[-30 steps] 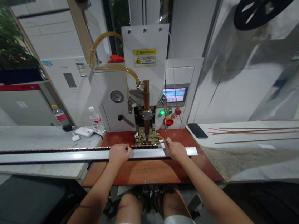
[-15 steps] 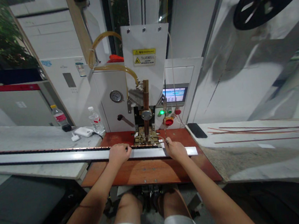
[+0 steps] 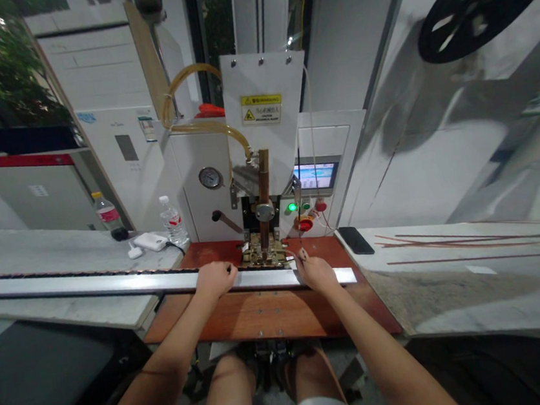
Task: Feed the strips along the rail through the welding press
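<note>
A long silvery metal bar (image 3: 89, 287), with a dark, copper-flecked strip along its far edge, runs from the left across the front of a press-like machine (image 3: 268, 124). My left hand (image 3: 215, 279) is closed over the bar, left of the machine's head. To the right, my right hand (image 3: 315, 271) rests by the bar with thumb and finger pinched. A thin dark rod (image 3: 300, 222) rises from that pinch. Between my hands, the copper-coloured upright electrode (image 3: 265, 229) comes down on a brassy fixture (image 3: 255, 251) behind the bar. The fingertips' exact contact is too small to see.
The reddish-brown board (image 3: 263, 317) lies under the bar. On the left bench stand two bottles, one clear (image 3: 173, 221), beside a white power bank (image 3: 151, 242). A phone (image 3: 356, 240) and several thin copper-coloured rods (image 3: 450, 240) lie on the right bench. A screen (image 3: 316, 176) glows.
The view has tilted slightly, so the machine sits a little lower in the picture. Both hands stay in nearly the same place along the bar.
</note>
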{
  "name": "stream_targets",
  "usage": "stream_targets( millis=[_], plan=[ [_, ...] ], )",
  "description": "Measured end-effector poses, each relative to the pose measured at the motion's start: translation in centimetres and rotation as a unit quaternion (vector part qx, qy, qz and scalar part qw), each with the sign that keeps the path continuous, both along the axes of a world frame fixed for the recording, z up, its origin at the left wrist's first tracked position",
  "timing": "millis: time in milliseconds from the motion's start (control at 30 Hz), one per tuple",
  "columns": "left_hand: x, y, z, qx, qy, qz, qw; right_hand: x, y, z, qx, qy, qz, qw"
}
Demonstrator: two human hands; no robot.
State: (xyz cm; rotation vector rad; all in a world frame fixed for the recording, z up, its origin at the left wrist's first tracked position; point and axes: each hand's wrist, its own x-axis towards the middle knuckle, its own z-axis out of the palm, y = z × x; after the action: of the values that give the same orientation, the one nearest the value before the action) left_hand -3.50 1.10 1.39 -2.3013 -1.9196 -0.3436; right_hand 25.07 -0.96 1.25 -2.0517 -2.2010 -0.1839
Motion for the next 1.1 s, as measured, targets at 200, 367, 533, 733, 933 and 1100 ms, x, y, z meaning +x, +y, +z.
stream_targets(
  millis=[200,367,533,733,933,1100],
  plan=[
    [0.2,0.5,0.2,-0.019,0.003,0.012,1.0,0.1,0.4,0.3,-0.014,0.02,0.003,1.0],
    [0.2,0.7,0.3,-0.021,0.015,0.007,1.0,0.2,0.5,0.5,-0.018,0.019,0.017,1.0],
    [0.2,0.9,0.6,-0.033,0.017,0.005,0.999,0.1,0.6,0.8,-0.013,0.02,0.025,0.999],
    [0.3,1.1,0.6,-0.043,0.013,0.01,0.999,0.0,0.5,1.1,-0.014,0.025,0.023,0.999],
    [0.3,1.4,0.6,-0.067,0.016,0.019,0.997,-0.2,0.5,1.5,-0.033,0.038,0.015,0.999],
    [0.3,1.8,0.6,-0.08,0.017,0.019,0.997,-0.1,0.9,1.4,-0.035,0.04,0.014,0.998]
  ],
)
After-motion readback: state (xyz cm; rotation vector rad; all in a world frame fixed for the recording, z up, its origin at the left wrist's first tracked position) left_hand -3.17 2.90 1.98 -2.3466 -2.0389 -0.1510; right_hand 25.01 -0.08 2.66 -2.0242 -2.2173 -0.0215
